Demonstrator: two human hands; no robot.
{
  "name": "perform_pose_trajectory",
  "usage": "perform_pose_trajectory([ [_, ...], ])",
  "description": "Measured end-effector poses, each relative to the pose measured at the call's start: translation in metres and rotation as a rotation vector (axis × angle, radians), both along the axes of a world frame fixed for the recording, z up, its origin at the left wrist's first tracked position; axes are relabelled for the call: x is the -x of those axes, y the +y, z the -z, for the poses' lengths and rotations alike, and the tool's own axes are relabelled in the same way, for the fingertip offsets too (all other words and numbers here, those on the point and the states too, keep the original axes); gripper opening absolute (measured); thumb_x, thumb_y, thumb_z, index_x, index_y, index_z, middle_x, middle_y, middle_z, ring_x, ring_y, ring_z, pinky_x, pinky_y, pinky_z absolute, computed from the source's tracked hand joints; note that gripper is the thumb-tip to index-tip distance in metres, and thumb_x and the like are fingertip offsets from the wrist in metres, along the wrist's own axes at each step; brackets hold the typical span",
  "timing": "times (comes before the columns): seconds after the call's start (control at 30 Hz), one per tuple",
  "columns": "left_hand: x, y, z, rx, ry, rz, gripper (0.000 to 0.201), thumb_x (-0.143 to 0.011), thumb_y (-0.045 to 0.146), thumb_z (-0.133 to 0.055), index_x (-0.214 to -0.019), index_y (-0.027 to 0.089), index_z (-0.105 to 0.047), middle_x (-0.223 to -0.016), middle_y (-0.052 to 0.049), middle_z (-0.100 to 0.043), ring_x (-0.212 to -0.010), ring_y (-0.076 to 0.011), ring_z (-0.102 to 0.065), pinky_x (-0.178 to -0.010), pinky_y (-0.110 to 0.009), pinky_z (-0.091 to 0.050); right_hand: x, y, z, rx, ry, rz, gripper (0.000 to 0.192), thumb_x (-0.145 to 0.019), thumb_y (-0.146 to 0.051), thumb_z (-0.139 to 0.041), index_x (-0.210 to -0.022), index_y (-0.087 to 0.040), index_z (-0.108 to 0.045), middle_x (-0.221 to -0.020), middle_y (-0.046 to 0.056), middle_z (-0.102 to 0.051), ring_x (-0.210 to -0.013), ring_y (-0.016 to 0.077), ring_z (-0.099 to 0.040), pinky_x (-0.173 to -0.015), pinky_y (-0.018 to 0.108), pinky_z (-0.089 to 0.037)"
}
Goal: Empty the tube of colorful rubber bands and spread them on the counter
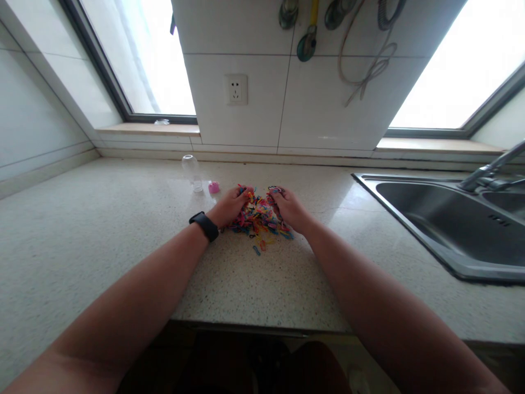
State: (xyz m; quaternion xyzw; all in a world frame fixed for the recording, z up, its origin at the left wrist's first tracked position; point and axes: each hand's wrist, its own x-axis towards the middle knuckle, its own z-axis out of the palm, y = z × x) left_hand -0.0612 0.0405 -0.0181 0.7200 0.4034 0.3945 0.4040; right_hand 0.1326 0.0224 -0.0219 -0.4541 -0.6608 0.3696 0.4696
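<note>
A heap of small, brightly coloured rubber bands (261,218) lies on the pale speckled counter (262,290). At the heap's left side, my left hand (230,207) is closed on some of the bands, with a black watch on its wrist. My right hand (290,209) grips more bands at the right side, thumb and fingers drawn together. A few loose bands lie just in front of the heap. Beyond my left hand are a clear plastic bottle (191,171) and a pink cap (214,187), set apart from each other.
A steel sink (426,219) with a tap (488,171) is set into the counter on the right. White tiled wall (328,117) rises behind, with a socket (236,90), pipe valves and a looped cord. Windows flank it on both sides. The counter's front edge runs below my forearms.
</note>
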Motion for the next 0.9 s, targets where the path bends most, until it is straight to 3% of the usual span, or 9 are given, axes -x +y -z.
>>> perform_pose_trajectory([
  [0.2, 0.001, 0.000, -0.002, -0.036, 0.060, -0.018, 0.050, -0.091, 0.062, -0.046, -0.077, 0.014, -0.047, -0.065, 0.000, -0.043, -0.058, -0.0091, -0.038, -0.053, -0.023, -0.030, 0.001, 0.001, 0.001, 0.038, -0.006, 0.025, 0.042, -0.091, -0.055, -0.039, -0.072, -0.018, -0.042, -0.059, -0.001, -0.040, -0.051, 0.0099, -0.036, -0.049, 0.024, -0.029],
  [0.43, 0.003, 0.000, -0.002, -0.220, 0.182, -0.085, 0.033, -0.092, 0.045, -0.054, -0.096, 0.013, -0.058, -0.075, -0.002, -0.054, -0.069, -0.0113, -0.046, -0.066, -0.024, -0.038, -0.003, 0.010, 0.008, -0.078, -0.059, 0.071, 0.030, -0.088, -0.044, -0.046, -0.084, -0.015, -0.054, -0.078, 0.003, -0.055, -0.069, 0.0127, -0.047, -0.061, 0.024, -0.037],
  [0.57, 0.003, 0.002, 0.001, -0.246, 0.182, -0.067, 0.033, -0.092, 0.044, -0.054, -0.102, 0.013, -0.059, -0.078, -0.003, -0.058, -0.070, -0.0118, -0.049, -0.067, -0.025, -0.040, -0.003, 0.013, 0.009, -0.090, -0.070, 0.079, 0.029, -0.085, -0.040, -0.045, -0.093, -0.015, -0.057, -0.083, 0.005, -0.058, -0.068, 0.0137, -0.048, -0.062, 0.026, -0.038],
  [0.7, 0.004, 0.002, -0.001, -0.313, 0.188, -0.044, 0.033, -0.091, 0.041, -0.056, -0.108, 0.014, -0.063, -0.092, -0.006, -0.064, -0.082, -0.0134, -0.056, -0.077, -0.026, -0.044, -0.003, 0.014, 0.010, -0.111, -0.028, 0.055, 0.032, -0.082, -0.031, -0.046, -0.105, -0.014, -0.061, -0.093, 0.007, -0.062, -0.081, 0.0154, -0.054, -0.071, 0.028, -0.043],
  [0.9, 0.006, 0.000, -0.005, -0.355, 0.167, 0.014, 0.030, -0.092, 0.036, -0.057, -0.112, 0.015, -0.065, -0.101, -0.007, -0.067, -0.088, -0.0140, -0.060, -0.079, -0.027, -0.047, -0.004, 0.014, 0.011, -0.132, -0.004, 0.012, 0.032, -0.081, -0.026, -0.045, -0.105, -0.015, -0.063, -0.098, 0.007, -0.065, -0.089, 0.0164, -0.058, -0.081, 0.032, -0.046],
])
